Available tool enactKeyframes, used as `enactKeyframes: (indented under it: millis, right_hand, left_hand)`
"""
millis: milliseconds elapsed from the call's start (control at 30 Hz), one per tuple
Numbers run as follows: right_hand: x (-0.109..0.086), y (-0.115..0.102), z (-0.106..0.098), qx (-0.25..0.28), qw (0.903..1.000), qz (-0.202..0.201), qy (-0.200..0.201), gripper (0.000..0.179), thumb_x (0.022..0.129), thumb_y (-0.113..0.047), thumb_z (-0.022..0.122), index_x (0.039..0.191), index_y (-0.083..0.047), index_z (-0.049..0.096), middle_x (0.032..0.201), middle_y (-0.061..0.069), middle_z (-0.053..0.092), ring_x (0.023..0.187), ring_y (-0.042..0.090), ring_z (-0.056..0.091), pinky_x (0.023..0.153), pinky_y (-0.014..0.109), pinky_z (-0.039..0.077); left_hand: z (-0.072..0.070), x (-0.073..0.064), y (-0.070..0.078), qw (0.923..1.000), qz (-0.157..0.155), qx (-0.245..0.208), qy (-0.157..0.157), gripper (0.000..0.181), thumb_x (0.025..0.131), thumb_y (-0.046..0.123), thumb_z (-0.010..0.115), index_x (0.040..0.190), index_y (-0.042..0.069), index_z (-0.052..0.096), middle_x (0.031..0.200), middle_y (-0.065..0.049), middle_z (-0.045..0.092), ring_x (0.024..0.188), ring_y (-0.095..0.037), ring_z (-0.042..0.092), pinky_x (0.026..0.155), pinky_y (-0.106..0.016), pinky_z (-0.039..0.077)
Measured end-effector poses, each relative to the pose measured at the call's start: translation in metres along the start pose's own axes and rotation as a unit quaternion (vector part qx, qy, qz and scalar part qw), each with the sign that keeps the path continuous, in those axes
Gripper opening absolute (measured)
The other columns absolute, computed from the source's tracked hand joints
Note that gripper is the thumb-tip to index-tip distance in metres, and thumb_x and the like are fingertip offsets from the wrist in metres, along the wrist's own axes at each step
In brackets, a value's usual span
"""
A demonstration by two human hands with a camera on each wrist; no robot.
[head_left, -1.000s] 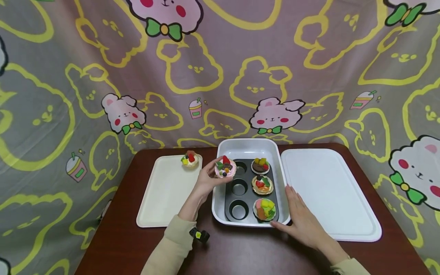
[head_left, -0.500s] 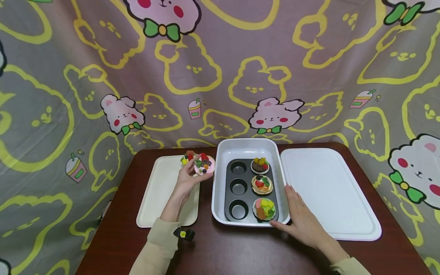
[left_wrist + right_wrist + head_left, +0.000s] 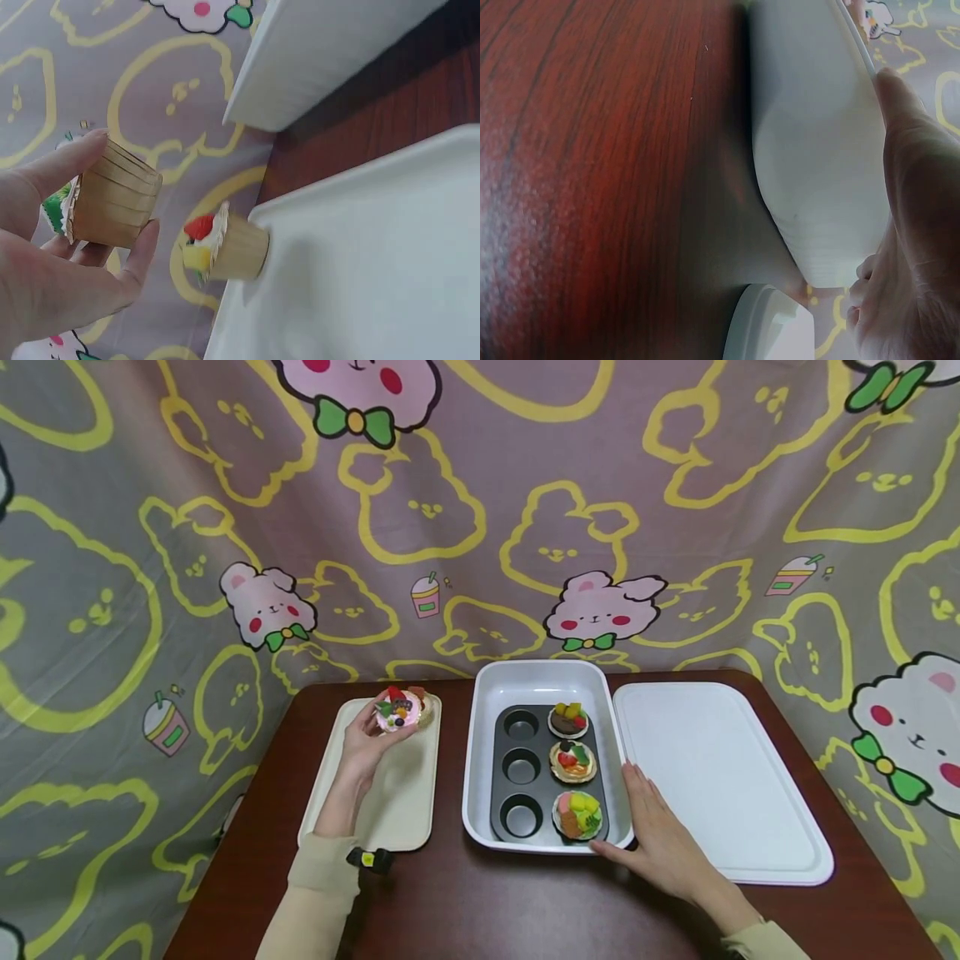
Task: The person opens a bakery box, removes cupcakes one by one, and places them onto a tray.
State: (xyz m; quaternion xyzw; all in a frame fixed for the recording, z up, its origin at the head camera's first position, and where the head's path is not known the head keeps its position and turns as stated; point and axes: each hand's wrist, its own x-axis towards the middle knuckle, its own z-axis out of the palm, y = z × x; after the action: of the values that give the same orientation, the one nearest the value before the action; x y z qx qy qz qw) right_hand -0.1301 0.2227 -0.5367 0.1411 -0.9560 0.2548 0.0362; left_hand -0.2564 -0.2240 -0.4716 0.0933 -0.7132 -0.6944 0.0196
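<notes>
My left hand (image 3: 362,747) pinches a pink-frosted toy cupcake (image 3: 396,711) topped with fruit, raised over the cream tray (image 3: 397,814). In the left wrist view, thumb and fingers grip its tan pleated cup (image 3: 116,199). A second fruit-topped cupcake (image 3: 241,247) stands at that tray's far right corner; the held one partly covers it in the head view. My right hand (image 3: 662,842) rests at the near right corner of a white basin (image 3: 536,678), fingers extended along its side, thumb at its front rim. Inside lies a dark muffin tin (image 3: 543,781).
The tin's right column holds a chocolate cupcake (image 3: 567,722), a fruit tart (image 3: 572,763) and a green-topped cupcake (image 3: 577,816); its left cups are bare. A white tray (image 3: 720,777) lies right of the basin on the brown table (image 3: 517,902). A patterned curtain (image 3: 480,527) surrounds the table.
My left hand has carried the pink cupcake leftward from above the muffin tin to over the cream tray. The right hand stays at the basin's corner.
</notes>
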Motion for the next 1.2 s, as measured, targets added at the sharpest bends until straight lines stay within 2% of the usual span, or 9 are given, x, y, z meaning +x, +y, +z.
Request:
enactKeyframes:
  millis: [233,367,467,633,700,767,900,1000,1200]
  right_hand:
    - [0.000,0.000,0.000,0.003,1.0000,0.001,-0.001,0.129,0.090,-0.066,0.080,0.175,0.000,0.009,0.179,0.033,0.023,0.165,0.051,0.029,0.132,0.015,-0.007]
    - [0.001,0.001,0.001,0.001,1.0000,0.006,-0.004,0.130,0.090,-0.067,0.081,0.175,-0.001,0.009,0.179,0.033,0.023,0.165,0.051,0.029,0.142,0.042,0.013]
    - [0.001,0.001,0.001,-0.001,0.9999,0.008,-0.006,0.131,0.089,-0.068,0.081,0.175,-0.002,0.008,0.179,0.033,0.023,0.164,0.052,0.030,0.133,0.065,0.031]
    - [0.002,0.001,0.001,-0.006,0.9999,0.007,-0.005,0.132,0.088,-0.068,0.082,0.175,-0.001,0.009,0.178,0.033,0.024,0.163,0.053,0.031,0.126,0.072,0.037]
    - [0.002,0.001,0.001,-0.008,0.9999,0.007,-0.003,0.132,0.088,-0.068,0.082,0.175,-0.001,0.009,0.178,0.034,0.025,0.163,0.053,0.031,0.126,0.072,0.038]
    - [0.002,0.001,0.001,-0.008,0.9999,0.007,-0.002,0.132,0.088,-0.068,0.082,0.175,0.000,0.010,0.178,0.034,0.025,0.163,0.053,0.031,0.126,0.071,0.037]
    - [0.002,0.001,0.001,-0.008,1.0000,0.004,0.000,0.131,0.087,-0.067,0.083,0.174,0.001,0.012,0.177,0.034,0.026,0.162,0.054,0.032,0.125,0.071,0.038]
    - [0.001,0.001,0.002,-0.010,0.9999,0.006,-0.001,0.131,0.087,-0.068,0.082,0.174,0.001,0.012,0.178,0.033,0.026,0.162,0.054,0.032,0.125,0.071,0.038]
    - [0.001,0.002,0.002,-0.011,0.9999,0.011,-0.004,0.131,0.088,-0.069,0.081,0.175,0.000,0.011,0.178,0.032,0.025,0.164,0.052,0.030,0.126,0.071,0.037]
  left_hand:
    - [-0.017,0.011,-0.003,0.9990,-0.012,0.001,0.043,0.087,0.092,-0.009,0.081,0.168,0.013,0.045,0.168,-0.023,0.051,0.111,0.004,0.060,0.088,-0.007,0.054]
    - [-0.028,0.021,-0.007,0.9972,-0.024,0.016,0.069,0.088,0.092,-0.004,0.083,0.169,0.017,0.045,0.169,-0.019,0.051,0.124,-0.004,0.059,0.086,-0.006,0.054]
    - [-0.036,0.030,-0.012,0.9955,-0.034,0.009,0.087,0.089,0.093,-0.004,0.083,0.170,0.016,0.043,0.170,-0.018,0.049,0.136,-0.014,0.056,0.083,-0.006,0.054]
    - [-0.046,0.044,-0.022,0.9911,-0.052,-0.013,0.122,0.090,0.094,-0.005,0.082,0.171,0.014,0.040,0.173,-0.017,0.045,0.148,-0.021,0.051,0.080,-0.007,0.055]
    - [-0.048,0.049,-0.025,0.9894,-0.056,-0.012,0.134,0.090,0.095,-0.002,0.082,0.172,0.015,0.038,0.174,-0.016,0.044,0.153,-0.023,0.049,0.087,-0.009,0.056]
    - [-0.050,0.053,-0.028,0.9881,-0.057,-0.011,0.142,0.089,0.096,0.000,0.082,0.172,0.014,0.038,0.175,-0.015,0.043,0.157,-0.024,0.046,0.101,-0.015,0.057]
    - [-0.054,0.060,-0.034,0.9868,-0.055,-0.011,0.152,0.088,0.097,0.002,0.081,0.172,0.012,0.036,0.176,-0.016,0.041,0.160,-0.027,0.044,0.127,-0.036,0.047]
    - [-0.054,0.063,-0.038,0.9859,-0.053,-0.005,0.159,0.088,0.097,0.002,0.081,0.172,0.010,0.036,0.176,-0.018,0.041,0.161,-0.029,0.043,0.131,-0.045,0.042]
    - [-0.054,0.069,-0.046,0.9836,-0.043,0.014,0.174,0.087,0.096,0.003,0.082,0.170,0.007,0.038,0.175,-0.021,0.041,0.161,-0.034,0.042,0.133,-0.047,0.039]
